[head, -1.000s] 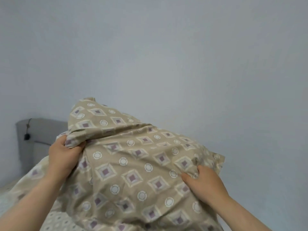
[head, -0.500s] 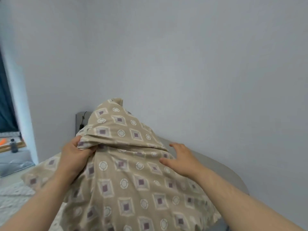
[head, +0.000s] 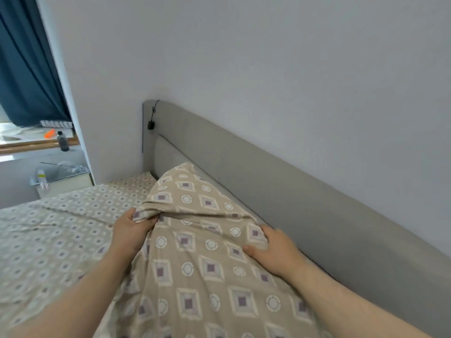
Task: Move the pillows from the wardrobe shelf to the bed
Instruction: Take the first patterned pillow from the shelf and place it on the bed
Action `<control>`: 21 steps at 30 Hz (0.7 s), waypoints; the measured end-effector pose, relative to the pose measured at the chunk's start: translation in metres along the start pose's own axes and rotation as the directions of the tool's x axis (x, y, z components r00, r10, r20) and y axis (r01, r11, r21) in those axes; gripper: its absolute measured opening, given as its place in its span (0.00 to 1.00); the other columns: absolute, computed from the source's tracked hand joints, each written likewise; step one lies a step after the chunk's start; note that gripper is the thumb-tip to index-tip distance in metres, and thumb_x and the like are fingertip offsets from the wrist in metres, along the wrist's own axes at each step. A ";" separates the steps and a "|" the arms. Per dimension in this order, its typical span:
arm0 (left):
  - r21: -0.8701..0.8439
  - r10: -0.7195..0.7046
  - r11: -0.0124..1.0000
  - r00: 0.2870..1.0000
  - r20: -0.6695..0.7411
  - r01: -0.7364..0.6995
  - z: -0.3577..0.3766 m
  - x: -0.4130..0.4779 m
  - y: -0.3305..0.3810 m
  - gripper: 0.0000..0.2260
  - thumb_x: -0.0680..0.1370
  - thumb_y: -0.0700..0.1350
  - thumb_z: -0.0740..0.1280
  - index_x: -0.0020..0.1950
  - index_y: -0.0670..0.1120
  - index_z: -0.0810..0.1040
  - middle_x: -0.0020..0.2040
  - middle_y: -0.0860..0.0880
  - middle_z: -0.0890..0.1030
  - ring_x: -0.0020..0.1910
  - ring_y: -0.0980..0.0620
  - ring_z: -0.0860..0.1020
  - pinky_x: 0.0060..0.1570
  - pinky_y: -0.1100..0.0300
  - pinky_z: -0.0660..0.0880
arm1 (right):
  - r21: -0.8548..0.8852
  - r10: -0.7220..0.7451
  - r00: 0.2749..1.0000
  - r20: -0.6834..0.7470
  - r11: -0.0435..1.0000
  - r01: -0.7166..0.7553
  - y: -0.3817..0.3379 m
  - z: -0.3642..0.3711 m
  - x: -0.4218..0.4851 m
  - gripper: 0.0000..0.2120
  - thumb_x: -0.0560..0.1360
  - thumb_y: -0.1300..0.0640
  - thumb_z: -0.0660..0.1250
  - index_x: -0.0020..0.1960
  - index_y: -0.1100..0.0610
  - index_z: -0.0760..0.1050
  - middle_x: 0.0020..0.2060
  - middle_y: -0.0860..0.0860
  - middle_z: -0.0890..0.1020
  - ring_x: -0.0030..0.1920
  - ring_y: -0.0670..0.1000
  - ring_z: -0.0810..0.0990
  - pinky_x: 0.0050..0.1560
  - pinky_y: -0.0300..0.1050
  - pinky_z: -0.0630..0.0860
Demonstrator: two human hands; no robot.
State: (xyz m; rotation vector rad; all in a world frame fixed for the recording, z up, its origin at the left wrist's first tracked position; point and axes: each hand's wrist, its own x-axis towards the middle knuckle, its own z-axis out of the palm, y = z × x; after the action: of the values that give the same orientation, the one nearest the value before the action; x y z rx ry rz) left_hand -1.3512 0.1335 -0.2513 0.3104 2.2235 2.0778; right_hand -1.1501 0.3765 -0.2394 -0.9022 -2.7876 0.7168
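**Pillow's down at the head of the bed, both hands on it**

Biggest thing in shot is the plain pale wall (head: pixel 268 57), up above and beyond both grips. Then the bed (head: pixel 48 228) with its patterned sheet, spreading out to the left of the left-hand grip. The grey headboard (head: pixel 305 196) runs just past the right-hand grip, on the far side of it.

The pillow (head: pixel 195 269), beige with squares and circles, lies on the bed between the two hands. Its right edge is up against the headboard and its far corner pokes up beyond the grips.

Way off left of the left grip there's a blue curtain (head: pixel 24 69).

The left hand (head: pixel 129 230) has a bunched fold of the pillowcase pinched between thumb and fingers. The right hand (head: pixel 275 250) has its fingers curled over the pillow's headboard-side edge, with the thumb pressed on the top face.

Small stuff: a dark bottle (head: pixel 63 141) sits on a ledge under the curtain, and a little black gadget (head: pixel 150 124) hangs on a cord at the headboard's far end.
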 end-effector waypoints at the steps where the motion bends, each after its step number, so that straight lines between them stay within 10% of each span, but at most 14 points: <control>1: 0.004 -0.030 1.000 1.000 0.009 0.030 0.012 0.008 -0.021 0.04 0.72 0.39 0.72 0.45 0.44 0.79 0.39 0.49 0.81 0.40 0.50 0.77 0.36 0.60 0.71 | -0.029 0.014 1.000 0.010 0.999 -0.014 0.011 0.018 0.012 0.37 0.62 0.28 0.62 0.67 0.43 0.67 0.57 0.51 0.76 0.60 0.55 0.74 0.59 0.48 0.72; 15: 0.485 -0.082 0.874 0.991 0.107 0.020 0.139 0.112 -0.335 0.10 0.71 0.49 0.71 0.43 0.45 0.73 0.40 0.48 0.78 0.40 0.48 0.77 0.39 0.51 0.74 | -0.428 0.012 1.000 0.025 0.904 0.000 0.159 0.266 0.145 0.34 0.69 0.35 0.64 0.68 0.53 0.65 0.54 0.56 0.73 0.55 0.58 0.72 0.55 0.50 0.71; 21: 0.675 -0.148 0.738 0.974 0.171 -0.006 0.168 0.141 -0.433 0.16 0.72 0.51 0.70 0.51 0.42 0.73 0.49 0.42 0.77 0.51 0.40 0.75 0.49 0.49 0.72 | -0.583 -0.041 0.999 0.010 0.812 0.039 0.205 0.326 0.182 0.38 0.56 0.37 0.77 0.56 0.61 0.80 0.36 0.58 0.77 0.34 0.59 0.74 0.31 0.50 0.75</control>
State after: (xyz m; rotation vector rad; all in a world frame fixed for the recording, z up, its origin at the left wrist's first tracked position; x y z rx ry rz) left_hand -1.4952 0.3009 -0.6835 0.4524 2.7002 1.0446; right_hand -1.2749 0.4968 -0.6280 -0.9077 -3.0550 -0.1865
